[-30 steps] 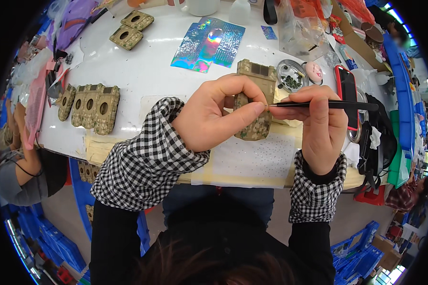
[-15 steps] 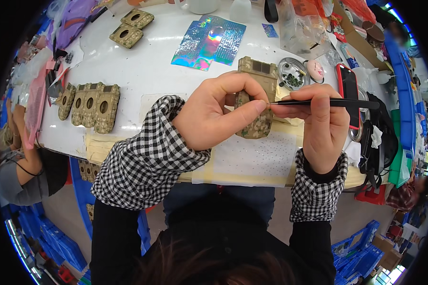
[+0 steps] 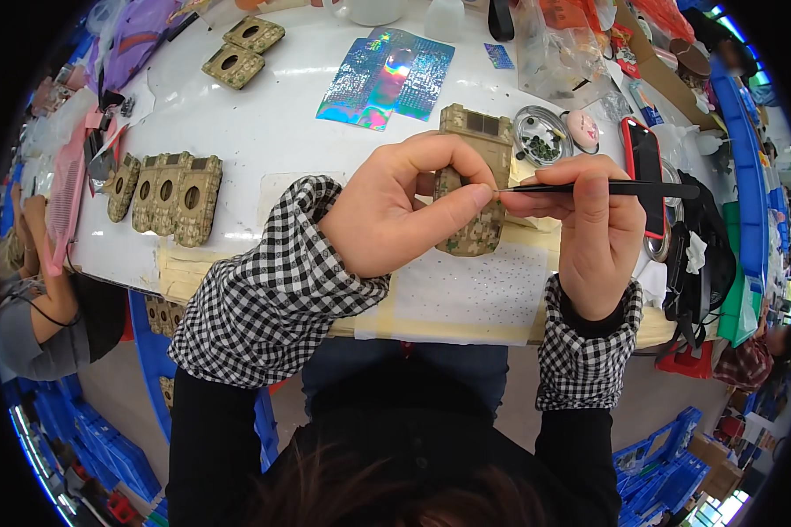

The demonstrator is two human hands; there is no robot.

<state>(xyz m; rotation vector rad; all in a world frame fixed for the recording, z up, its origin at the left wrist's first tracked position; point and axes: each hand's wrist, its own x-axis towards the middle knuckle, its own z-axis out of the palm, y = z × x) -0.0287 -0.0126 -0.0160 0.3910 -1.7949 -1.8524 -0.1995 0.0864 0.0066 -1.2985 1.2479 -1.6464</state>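
Observation:
My left hand (image 3: 387,211) is closed, thumb and forefinger pinched together; whatever lies between their tips is too small to make out. Black tweezers (image 3: 649,189) are held in my right hand (image 3: 596,233), their points reaching the left fingertips. Under both hands lies a camouflage-patterned toy tank hull (image 3: 488,158), its middle partly hidden by the fingers. Nearer me, a white sheet (image 3: 466,294) is dotted with many tiny specks. Just beyond my right hand stands a round clear dish (image 3: 539,156) containing small dark green parts.
More tank hulls (image 3: 193,202) stand in a row at left, and two others (image 3: 253,35) lie at the far left. Shiny holographic sheets (image 3: 387,79) lie beyond my hands. A red-edged phone (image 3: 643,149), a pink-and-white round object (image 3: 583,130) and plastic bags (image 3: 558,57) crowd the right.

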